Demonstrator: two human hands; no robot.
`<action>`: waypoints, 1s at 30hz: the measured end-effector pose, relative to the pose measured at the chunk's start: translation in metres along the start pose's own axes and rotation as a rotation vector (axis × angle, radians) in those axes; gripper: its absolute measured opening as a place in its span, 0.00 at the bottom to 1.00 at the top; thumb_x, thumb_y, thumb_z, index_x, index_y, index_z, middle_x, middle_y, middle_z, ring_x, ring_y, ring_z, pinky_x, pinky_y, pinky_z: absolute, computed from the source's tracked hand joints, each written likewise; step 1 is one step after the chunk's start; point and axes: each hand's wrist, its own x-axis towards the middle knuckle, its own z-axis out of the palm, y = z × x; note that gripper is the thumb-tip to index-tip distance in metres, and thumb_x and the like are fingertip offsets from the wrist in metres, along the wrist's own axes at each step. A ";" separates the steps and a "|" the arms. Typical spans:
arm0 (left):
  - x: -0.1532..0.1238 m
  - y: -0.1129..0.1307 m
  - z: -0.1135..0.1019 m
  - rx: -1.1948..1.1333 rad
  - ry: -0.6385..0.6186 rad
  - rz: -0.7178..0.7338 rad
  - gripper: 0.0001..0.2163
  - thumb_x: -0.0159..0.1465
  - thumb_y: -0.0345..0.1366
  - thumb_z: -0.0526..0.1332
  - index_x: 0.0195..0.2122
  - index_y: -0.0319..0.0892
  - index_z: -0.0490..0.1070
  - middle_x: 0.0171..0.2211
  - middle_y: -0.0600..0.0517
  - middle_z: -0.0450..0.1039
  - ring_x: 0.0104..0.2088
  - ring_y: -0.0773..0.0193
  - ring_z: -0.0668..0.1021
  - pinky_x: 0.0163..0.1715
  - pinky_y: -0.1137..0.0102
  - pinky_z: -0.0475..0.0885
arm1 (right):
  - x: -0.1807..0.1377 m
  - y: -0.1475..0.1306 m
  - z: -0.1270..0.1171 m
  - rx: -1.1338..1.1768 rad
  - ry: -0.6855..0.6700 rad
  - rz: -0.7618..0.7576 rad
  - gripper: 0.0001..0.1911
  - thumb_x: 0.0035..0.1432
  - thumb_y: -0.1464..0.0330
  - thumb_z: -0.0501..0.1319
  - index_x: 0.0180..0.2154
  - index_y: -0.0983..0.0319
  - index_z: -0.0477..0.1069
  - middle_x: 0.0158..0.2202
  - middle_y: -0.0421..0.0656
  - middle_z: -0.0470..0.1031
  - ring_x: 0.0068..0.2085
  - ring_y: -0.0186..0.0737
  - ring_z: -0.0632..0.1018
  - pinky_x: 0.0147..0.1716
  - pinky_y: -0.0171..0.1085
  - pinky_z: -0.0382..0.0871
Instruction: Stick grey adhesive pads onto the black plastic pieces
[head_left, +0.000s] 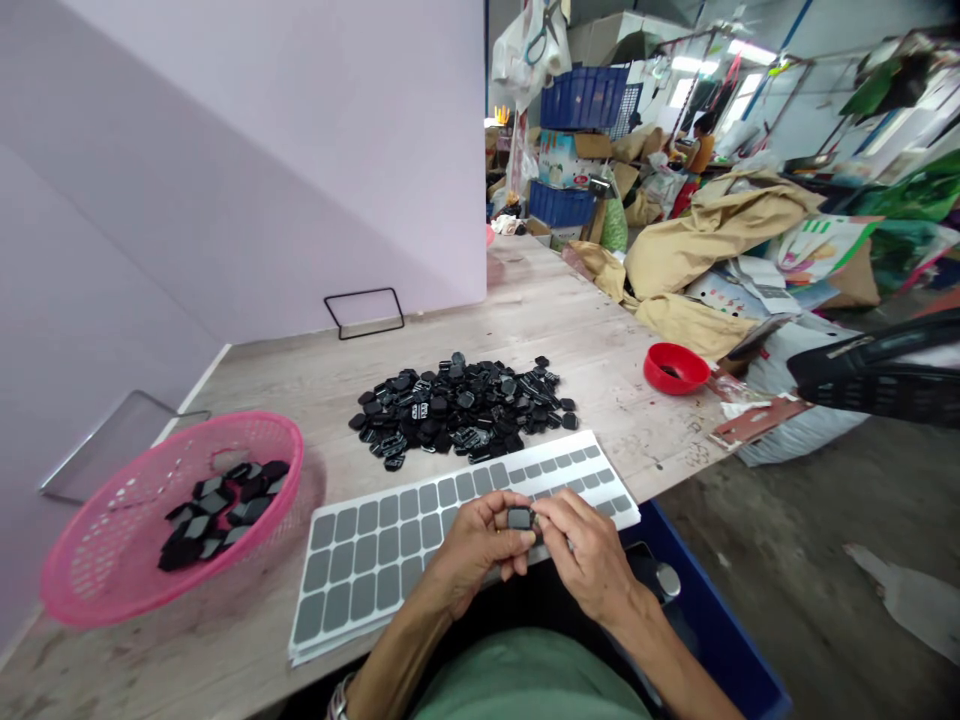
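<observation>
My left hand (480, 545) pinches a small black piece with a grey rectangular face (519, 518) between thumb and fingers. At the right edge of that piece, the fingertips of my right hand (589, 560) are closed and touch it. Under and behind both hands lies a stack of white sheets with rows of grey rounded stickers (388, 548), larger at the left and smaller at the right. Several sticker spots near my hands are covered from view. Beyond the sheets spreads a heap of small black pieces (450, 405).
A pink mesh basket (71, 590) on the left holds several black pieces with grey faces. A red bowl (677, 368) stands near the table's right edge. Below that edge is a blue crate (712, 610). Sacks (712, 240) and a person (701, 150) are in the background.
</observation>
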 end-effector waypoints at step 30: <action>-0.016 -0.001 -0.006 1.005 -0.146 0.401 0.08 0.63 0.31 0.53 0.36 0.44 0.71 0.35 0.53 0.73 0.35 0.65 0.73 0.38 0.71 0.66 | 0.003 0.020 -0.015 -0.524 -0.236 0.159 0.06 0.60 0.73 0.51 0.32 0.60 0.64 0.32 0.40 0.69 0.33 0.37 0.71 0.31 0.36 0.54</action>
